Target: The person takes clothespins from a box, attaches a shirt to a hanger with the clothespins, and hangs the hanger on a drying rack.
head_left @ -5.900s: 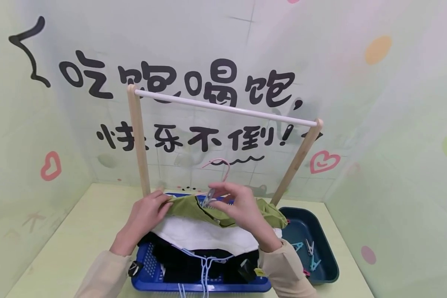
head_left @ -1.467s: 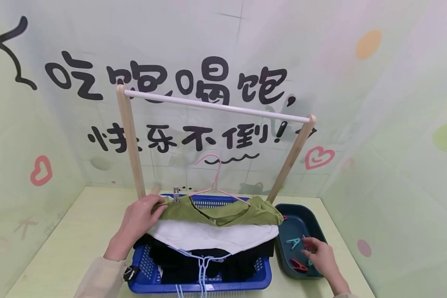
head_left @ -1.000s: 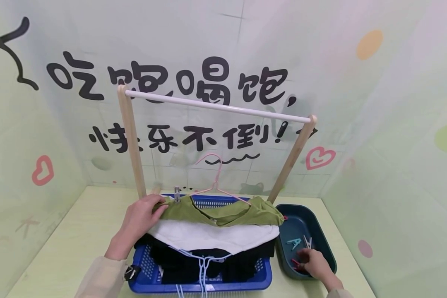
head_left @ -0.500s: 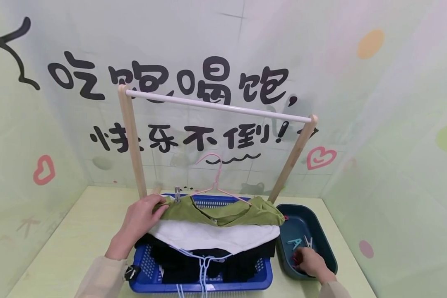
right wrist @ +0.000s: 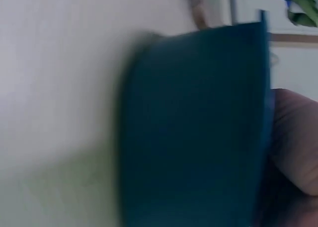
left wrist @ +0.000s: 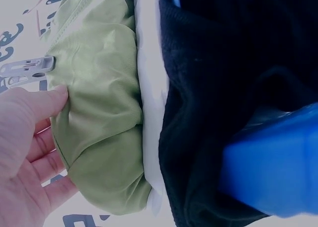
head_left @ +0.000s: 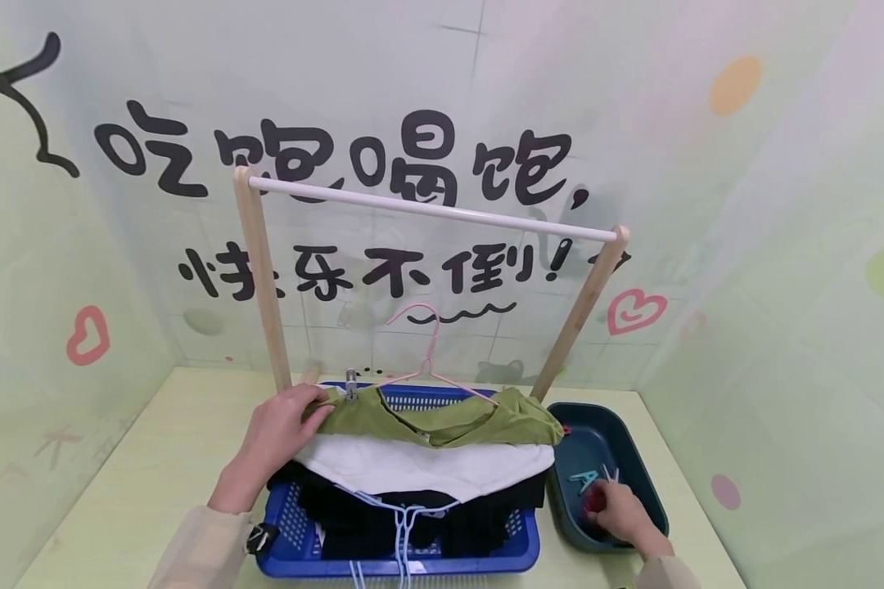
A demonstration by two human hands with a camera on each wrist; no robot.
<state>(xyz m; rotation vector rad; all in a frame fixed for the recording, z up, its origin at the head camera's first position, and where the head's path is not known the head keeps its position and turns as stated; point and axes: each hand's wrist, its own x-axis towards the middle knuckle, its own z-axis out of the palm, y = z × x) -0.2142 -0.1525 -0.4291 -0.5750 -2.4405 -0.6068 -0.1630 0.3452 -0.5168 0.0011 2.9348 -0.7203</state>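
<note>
In the head view, my left hand (head_left: 286, 421) pinches the shoulder of a green shirt (head_left: 405, 424), which is on a pink wire hanger (head_left: 429, 360). The left wrist view shows the thumb on the front of the cloth and the fingers behind it. A grey clothespin (left wrist: 31, 68) grips the shirt's edge just beside that thumb. My right hand (head_left: 622, 515) is down inside a dark teal tub (head_left: 651, 491), its fingertips pinching a red clothespin (head_left: 594, 499). In the right wrist view the tub wall hides most of that hand.
A blue basket (head_left: 504, 563) stands under the shirt, with white cloth (head_left: 427, 470), black cloth and light-blue hangers (head_left: 403, 532). Behind it rises a wooden rack with a white rod (head_left: 435, 210). A teal clothespin (head_left: 584, 478) and others lie in the tub.
From the shirt, where a clothespin now sits at the shoulder, my right hand has gone to the tub. It has shifted the red clothespin upward in view. My left hand stays on the shoulder.
</note>
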